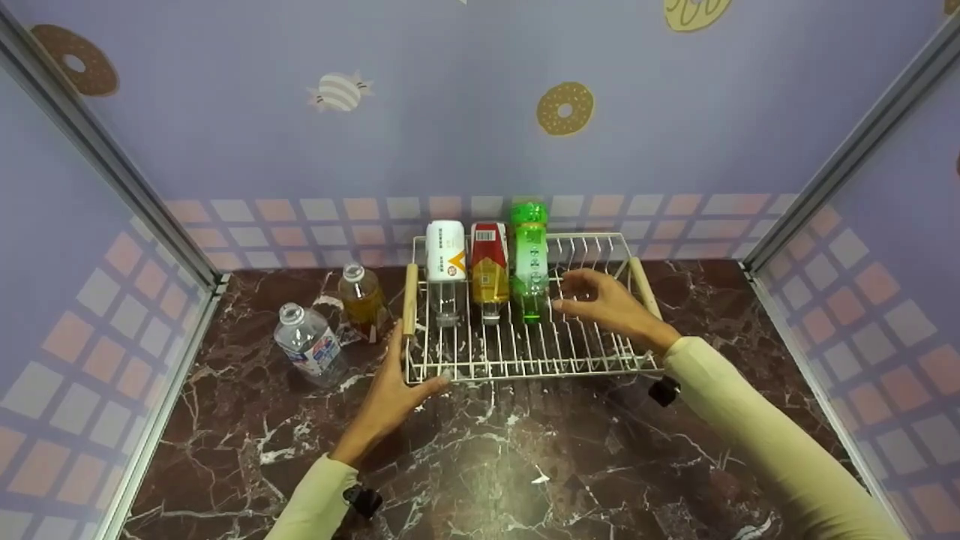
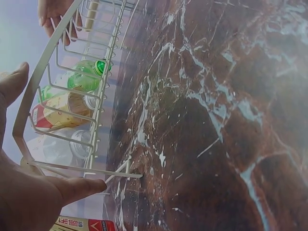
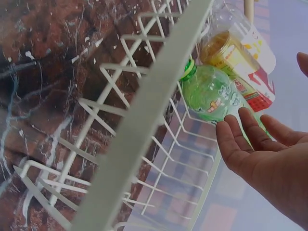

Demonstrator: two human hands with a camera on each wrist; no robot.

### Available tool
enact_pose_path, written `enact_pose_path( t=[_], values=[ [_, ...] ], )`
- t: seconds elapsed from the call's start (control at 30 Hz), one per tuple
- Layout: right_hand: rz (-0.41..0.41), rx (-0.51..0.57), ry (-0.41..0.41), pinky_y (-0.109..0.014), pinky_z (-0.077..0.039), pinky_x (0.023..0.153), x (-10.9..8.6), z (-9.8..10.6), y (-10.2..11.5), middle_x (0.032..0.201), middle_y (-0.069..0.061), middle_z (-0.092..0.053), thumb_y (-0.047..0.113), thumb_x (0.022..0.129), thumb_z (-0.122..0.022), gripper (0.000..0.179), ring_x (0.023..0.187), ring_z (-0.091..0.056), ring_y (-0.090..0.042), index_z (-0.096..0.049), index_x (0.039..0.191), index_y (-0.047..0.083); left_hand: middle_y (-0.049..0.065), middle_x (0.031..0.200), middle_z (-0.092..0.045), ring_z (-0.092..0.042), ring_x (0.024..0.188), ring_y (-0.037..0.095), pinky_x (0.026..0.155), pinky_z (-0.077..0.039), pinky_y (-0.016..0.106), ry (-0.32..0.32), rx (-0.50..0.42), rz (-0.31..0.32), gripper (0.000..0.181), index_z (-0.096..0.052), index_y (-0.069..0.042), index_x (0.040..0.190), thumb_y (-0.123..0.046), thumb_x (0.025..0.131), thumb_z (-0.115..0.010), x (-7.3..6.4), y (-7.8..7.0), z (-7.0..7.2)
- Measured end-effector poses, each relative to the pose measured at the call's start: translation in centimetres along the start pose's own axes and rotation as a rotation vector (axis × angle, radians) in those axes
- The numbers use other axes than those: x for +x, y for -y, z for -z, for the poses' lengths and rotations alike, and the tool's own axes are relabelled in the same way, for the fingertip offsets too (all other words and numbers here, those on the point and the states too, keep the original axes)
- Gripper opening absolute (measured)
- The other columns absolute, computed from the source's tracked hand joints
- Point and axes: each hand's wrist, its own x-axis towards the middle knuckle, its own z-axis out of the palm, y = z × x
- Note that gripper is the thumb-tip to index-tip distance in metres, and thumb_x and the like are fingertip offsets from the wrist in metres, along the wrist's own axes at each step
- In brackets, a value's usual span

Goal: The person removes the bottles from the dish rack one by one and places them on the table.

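In the head view a white wire rack (image 1: 570,369) with wooden side handles holds three bottles lying with their necks toward the front. They are a clear bottle (image 1: 446,255) with a white label, a yellow bottle (image 1: 490,262) with a red base end, and a green bottle (image 1: 530,247). My left hand (image 1: 390,394) spreads around the rack's front left corner, fingers straight along its side and thumb at the front rail. Over the rack's right half, my right hand (image 1: 607,304) has loosely bent fingers beside the green bottle. Nothing lies between these fingers (image 3: 236,132).
Left of the rack, a clear bottle (image 1: 311,345) with a blue and red label and an amber bottle (image 1: 361,300) stand upright on the dark marbled table (image 1: 480,457). A patterned wall (image 1: 465,150) rises close behind the rack, with side panels left and right.
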Motion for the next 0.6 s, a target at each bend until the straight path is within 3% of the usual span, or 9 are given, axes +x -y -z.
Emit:
enact_pose_path(
  t=[0.13,0.37,0.6],
  values=[
    [-0.026,0.005,0.007,-0.054,-0.056,0.113,1.0,0.2,-0.2,0.148,-0.025,-0.062,0.035,0.100,-0.082,0.077,0.135,-0.061,-0.040,-0.049,0.158,-0.004,0.027,0.182,-0.004,-0.023,0.162,0.055,0.127,-0.018,0.079,-0.008,-0.013,0.010,0.134,-0.001,-0.017,0.178,-0.044,0.087,-0.095,0.0,0.1,-0.1],
    [-0.029,-0.053,0.025,-0.059,-0.053,0.115,2.7,0.3,-0.5,0.151,-0.029,-0.059,0.036,0.102,-0.080,0.080,0.137,-0.058,-0.046,-0.045,0.159,-0.007,0.025,0.183,-0.003,-0.019,0.163,0.055,0.125,-0.018,0.081,-0.007,-0.027,0.021,0.134,-0.002,-0.019,0.178,-0.040,0.086,-0.096,0.0,0.1,-0.2],
    [-0.038,-0.111,0.051,-0.061,-0.052,0.116,4.4,0.3,-0.3,0.151,-0.029,-0.058,0.041,0.100,-0.082,0.083,0.134,-0.060,-0.044,-0.045,0.161,-0.002,0.028,0.181,-0.007,-0.035,0.159,0.052,0.122,-0.027,0.081,-0.001,-0.078,0.017,0.130,-0.001,-0.022,0.178,-0.034,0.089,-0.095,0.1,0.3,-0.4]
  ],
)
